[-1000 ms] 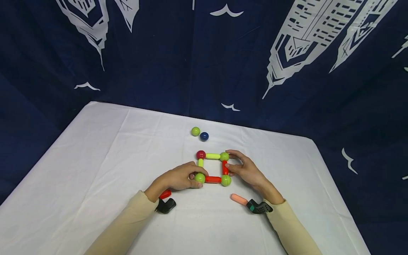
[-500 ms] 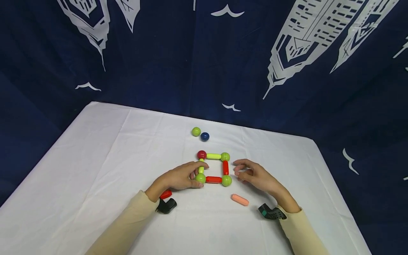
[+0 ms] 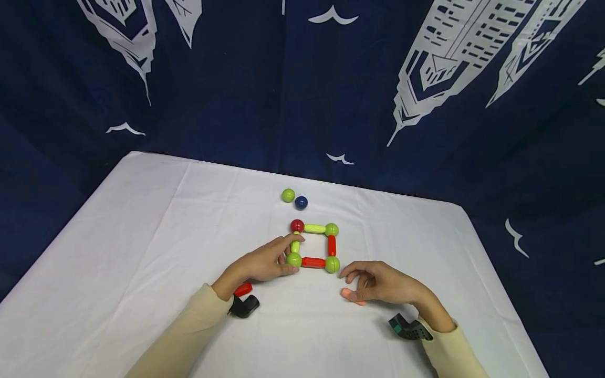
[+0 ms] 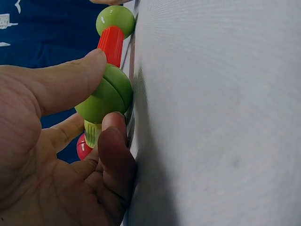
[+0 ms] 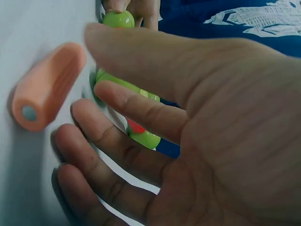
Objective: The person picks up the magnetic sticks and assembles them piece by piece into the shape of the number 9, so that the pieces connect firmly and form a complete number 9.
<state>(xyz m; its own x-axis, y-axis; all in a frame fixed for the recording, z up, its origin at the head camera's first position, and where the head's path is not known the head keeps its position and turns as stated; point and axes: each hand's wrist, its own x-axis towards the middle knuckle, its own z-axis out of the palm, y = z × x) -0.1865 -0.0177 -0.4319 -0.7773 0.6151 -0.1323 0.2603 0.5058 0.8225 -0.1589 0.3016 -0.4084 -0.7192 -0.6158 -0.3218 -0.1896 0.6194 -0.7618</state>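
Beige sleeves end beside black wrist cameras.

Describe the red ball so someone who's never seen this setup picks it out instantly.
On the white table, find the square frame of rods and balls. At its far-left corner, where two yellow-green rods meet, sits the red ball. It's the only red one: the other three corner balls are green, the loose balls beyond are green and blue.
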